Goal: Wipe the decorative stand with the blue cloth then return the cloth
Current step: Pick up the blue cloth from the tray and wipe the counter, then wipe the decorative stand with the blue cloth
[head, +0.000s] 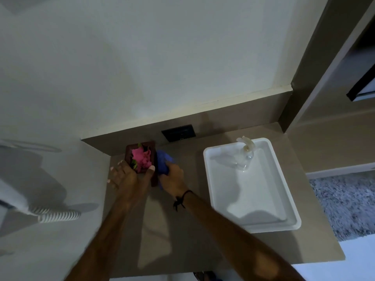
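Note:
The decorative stand is a small dark wooden box with pink flowers in it, at the back left of the brown counter. My left hand grips its near side, thumb on the right front corner. My right hand presses the bunched blue cloth against the stand's right side. The stand's lower right wall is hidden behind my hands.
A white rectangular tray with a clear glass bottle lies on the counter's right part. A black wall socket sits behind the stand. A white appliance with a coiled cord hangs at the left. Grey carpet lies at the right.

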`<state>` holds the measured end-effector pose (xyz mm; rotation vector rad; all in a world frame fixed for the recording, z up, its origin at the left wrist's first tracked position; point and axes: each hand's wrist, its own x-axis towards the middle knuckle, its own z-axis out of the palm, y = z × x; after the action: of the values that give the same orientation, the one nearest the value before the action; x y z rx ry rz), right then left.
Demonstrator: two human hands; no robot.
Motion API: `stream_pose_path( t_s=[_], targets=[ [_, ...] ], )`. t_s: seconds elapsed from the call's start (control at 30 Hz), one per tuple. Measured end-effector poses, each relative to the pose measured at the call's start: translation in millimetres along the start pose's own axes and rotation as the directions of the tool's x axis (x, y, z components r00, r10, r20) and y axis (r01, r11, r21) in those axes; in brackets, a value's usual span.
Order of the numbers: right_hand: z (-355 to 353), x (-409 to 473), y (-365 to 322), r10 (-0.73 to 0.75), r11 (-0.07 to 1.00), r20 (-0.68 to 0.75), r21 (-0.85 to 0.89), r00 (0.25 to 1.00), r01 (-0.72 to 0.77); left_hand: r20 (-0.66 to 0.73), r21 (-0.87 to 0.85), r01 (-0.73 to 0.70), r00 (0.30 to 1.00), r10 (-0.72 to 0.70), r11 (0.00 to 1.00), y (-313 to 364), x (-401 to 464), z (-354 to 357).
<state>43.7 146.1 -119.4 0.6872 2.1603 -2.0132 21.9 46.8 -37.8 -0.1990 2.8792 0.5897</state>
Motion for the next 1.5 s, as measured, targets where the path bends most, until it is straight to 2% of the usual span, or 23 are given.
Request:
stream_pose_path(
  t_s=[0.07, 0.13, 0.27, 0.33, 0.4, 0.47, 0.53, 0.63, 0.7, 0.8, 0.87, 0.93, 1.07, 1.13, 1.27, 1.4, 1.5],
  targets=[
    [3, -7, -2, -0.070, 0.988, -0.023, 0.133, 0.997, 0.072, -0.017, 0.013, -0.016, 1.000, 0.016, 1.000, 1, -1, 0],
    [6, -14, 4, -0.096, 0.987, 0.031, 0.129, 0.995, 0.091, -0.007, 0.025, -0.023, 1.000, 0.023, 0.999, -1, -2, -1],
    [0, -10, 35, -0.035, 0.967, 0.175, -0.242, 0.984, 0.077, 0.022, 0.042, -0.032, 0.999, 0.031, 0.999, -6, 2, 0],
    [-5, -1, 44, 0.025, 0.958, 0.187, -0.286, 0.982, 0.030, 0.016, 0.029, -0.033, 0.999, 0.033, 0.999, -9, 5, 2],
    [-7, 5, 39, 0.083, 0.978, 0.169, -0.201, 0.982, -0.048, -0.004, 0.024, -0.040, 0.999, 0.040, 0.999, -12, 8, 4],
    [-4, 6, 27, 0.176, 0.983, 0.176, 0.020, 0.969, -0.182, -0.016, 0.012, -0.049, 0.999, 0.050, 0.999, -15, 8, 7],
    [0, 5, 13, 0.211, 0.938, 0.196, 0.237, 0.958, -0.255, -0.032, -0.006, -0.059, 0.998, 0.059, 0.998, -16, 9, 9],
    [1, 4, 5, 0.149, 0.902, 0.142, 0.386, 0.979, -0.193, -0.044, -0.020, -0.067, 0.997, 0.066, 0.998, -17, 12, 10],
    [1, 1, 10, 0.094, 0.905, 0.119, 0.403, 0.988, -0.135, -0.039, -0.016, -0.065, 0.997, 0.064, 0.998, -19, 12, 10],
    [5, -3, 25, -0.012, 0.974, 0.054, 0.228, 0.998, -0.001, -0.043, -0.037, -0.077, 0.996, 0.075, 0.996, -22, 15, 13],
    [7, 3, 38, -0.038, 0.999, 0.080, -0.007, 0.996, 0.038, -0.038, -0.043, -0.070, 0.997, 0.069, 0.997, -23, 16, 14],
    [5, 10, 47, -0.009, 0.977, 0.105, -0.211, 0.994, 0.031, -0.035, -0.030, -0.061, 0.998, 0.060, 0.998, -24, 17, 15],
    [6, 14, 45, 0.035, 0.953, 0.099, -0.302, 0.995, -0.004, -0.010, -0.036, -0.049, 0.999, 0.049, 0.998, -25, 19, 15],
    [5, 13, 35, 0.087, 0.976, 0.086, -0.208, 0.992, -0.068, -0.004, -0.052, -0.051, 0.999, 0.051, 0.997, -24, 17, 17],
    [-3, 7, -4, 0.184, 0.968, 0.109, 0.153, 0.977, -0.199, -0.060, -0.056, -0.062, 0.996, 0.058, 0.997, -26, 18, 21],
    [-25, -12, -39, 0.202, 0.876, 0.172, 0.410, 0.964, -0.256, -0.061, -0.069, -0.052, 0.997, 0.048, 0.996, -25, 15, 20],
    [-52, -34, -50, 0.165, 0.755, 0.212, 0.601, 0.963, -0.261, 0.007, -0.049, -0.029, 1.000, 0.030, 0.998, -21, 11, 10]
  ],
)
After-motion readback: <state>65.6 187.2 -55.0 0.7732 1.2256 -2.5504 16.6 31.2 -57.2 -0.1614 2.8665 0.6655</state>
